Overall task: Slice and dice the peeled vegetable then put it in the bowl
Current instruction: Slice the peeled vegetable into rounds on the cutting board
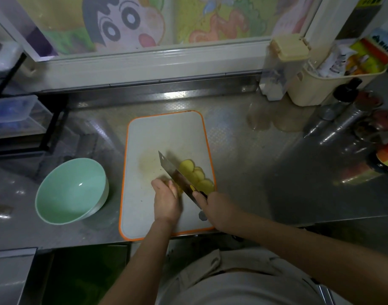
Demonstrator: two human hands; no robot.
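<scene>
Left hand curled on vegetable; right hand grip wrapped round knife.

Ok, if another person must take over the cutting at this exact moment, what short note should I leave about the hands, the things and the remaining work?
Left hand: holds the vegetable end, mostly hidden, on the cutting board.
Right hand: grips the knife, blade beside the left fingers.
Slices: overlapping row on the board, right of the blade.
Bowl: on the counter left of the board, empty.
Done: several round slices cut.
Left: slice the end, dice everything, move it into the bowl.
</scene>
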